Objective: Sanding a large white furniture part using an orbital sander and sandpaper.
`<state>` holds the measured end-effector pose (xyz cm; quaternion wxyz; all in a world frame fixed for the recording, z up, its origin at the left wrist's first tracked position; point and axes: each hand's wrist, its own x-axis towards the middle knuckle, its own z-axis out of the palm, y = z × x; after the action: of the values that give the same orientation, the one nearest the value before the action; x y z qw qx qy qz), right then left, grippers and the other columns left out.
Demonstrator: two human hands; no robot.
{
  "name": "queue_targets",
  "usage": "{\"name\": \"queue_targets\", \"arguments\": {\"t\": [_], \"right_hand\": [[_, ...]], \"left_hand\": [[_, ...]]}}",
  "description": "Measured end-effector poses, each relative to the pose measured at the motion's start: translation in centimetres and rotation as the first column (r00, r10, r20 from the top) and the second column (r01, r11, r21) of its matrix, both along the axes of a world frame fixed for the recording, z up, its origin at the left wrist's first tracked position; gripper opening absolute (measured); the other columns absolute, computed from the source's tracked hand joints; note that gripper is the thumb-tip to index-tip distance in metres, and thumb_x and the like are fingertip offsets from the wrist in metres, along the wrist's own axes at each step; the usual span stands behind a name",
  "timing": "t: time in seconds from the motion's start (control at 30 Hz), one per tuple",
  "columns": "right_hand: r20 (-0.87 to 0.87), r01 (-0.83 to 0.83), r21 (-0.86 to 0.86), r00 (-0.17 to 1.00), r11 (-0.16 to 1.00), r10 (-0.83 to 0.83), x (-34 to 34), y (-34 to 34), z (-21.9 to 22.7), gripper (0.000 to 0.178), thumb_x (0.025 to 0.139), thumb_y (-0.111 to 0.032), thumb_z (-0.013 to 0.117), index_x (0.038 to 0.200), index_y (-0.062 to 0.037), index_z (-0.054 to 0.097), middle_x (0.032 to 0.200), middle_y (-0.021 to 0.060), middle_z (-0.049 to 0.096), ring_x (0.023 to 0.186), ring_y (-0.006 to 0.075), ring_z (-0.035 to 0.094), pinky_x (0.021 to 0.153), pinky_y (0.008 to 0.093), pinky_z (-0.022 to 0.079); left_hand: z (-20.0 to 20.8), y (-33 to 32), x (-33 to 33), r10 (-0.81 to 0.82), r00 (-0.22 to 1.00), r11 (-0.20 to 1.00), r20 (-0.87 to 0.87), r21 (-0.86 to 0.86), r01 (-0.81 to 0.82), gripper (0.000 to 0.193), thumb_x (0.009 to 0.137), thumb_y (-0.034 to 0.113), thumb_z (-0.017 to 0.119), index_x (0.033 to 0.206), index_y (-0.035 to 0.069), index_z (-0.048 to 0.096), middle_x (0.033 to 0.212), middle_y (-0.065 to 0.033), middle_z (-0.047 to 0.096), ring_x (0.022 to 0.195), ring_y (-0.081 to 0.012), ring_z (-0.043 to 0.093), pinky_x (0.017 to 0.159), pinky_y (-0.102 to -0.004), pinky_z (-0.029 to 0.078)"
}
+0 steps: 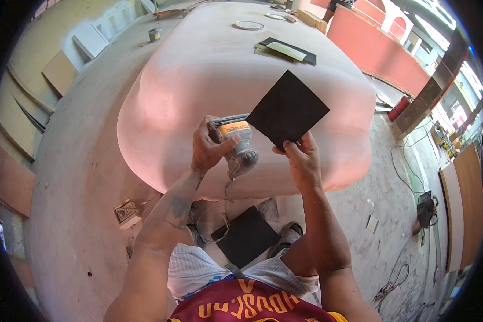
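Observation:
My left hand [208,147] is wrapped round an electric sander [240,147], grey with an orange band, tilted so its flat pad faces away from me. My right hand [301,155] pinches the lower corner of a square black sandpaper sheet [288,110], held up diamond-wise. The sheet's left corner meets or overlaps the sander's pad edge; I cannot tell whether they touch. Both are above a large, rounded, pinkish-white form [198,70] with smooth, dusty sides. A larger black sheet [247,236] lies on the floor between my feet.
Sanding sheets [287,51] and a ring of tape or wire [248,25] lie on the form. A tin [154,35] stands on the floor at far left. A power socket box [127,213] sits near my left, with cables [405,172] along the right. Boards [461,204] lean at right.

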<state>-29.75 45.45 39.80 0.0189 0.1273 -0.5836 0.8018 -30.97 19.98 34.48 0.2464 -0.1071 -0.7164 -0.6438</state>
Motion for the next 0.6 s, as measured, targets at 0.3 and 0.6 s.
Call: {"name": "queue_targets", "arguments": {"t": [0.3, 0.6], "right_hand": [[-0.15, 0.043, 0.106, 0.988, 0.993, -0.027, -5.3, -2.7, -2.5, 0.025, 0.103, -0.002, 0.063, 0.127, -0.0018, 0.067, 0.108, 0.0001, 0.071, 0.099, 0.0113, 0.064, 0.092, 0.031, 0.051], [-0.218, 0.096, 0.461, 0.976, 0.882, 0.008, -5.0, -6.5, -5.3, 0.015, 0.102, -0.008, 0.069, 0.115, 0.0001, 0.068, 0.105, 0.016, 0.075, 0.102, 0.0246, 0.07, 0.094, 0.0383, 0.054]], "left_hand": [[-1.8, 0.1, -0.2, -0.18, 0.953, 0.969, 0.242, -0.124, 0.214, 0.07, 0.078, 0.031, 0.096, 0.127, 0.0, 0.056, 0.113, -0.0091, 0.071, 0.107, -0.014, 0.068, 0.095, -0.0332, 0.058], [-1.3, -3.0, 1.3, -0.333, 0.836, 0.943, 0.437, 0.129, 0.308, 0.084, 0.081, 0.006, 0.085, 0.15, -0.001, 0.036, 0.134, -0.0124, 0.062, 0.124, -0.019, 0.064, 0.108, -0.0367, 0.054]]}}
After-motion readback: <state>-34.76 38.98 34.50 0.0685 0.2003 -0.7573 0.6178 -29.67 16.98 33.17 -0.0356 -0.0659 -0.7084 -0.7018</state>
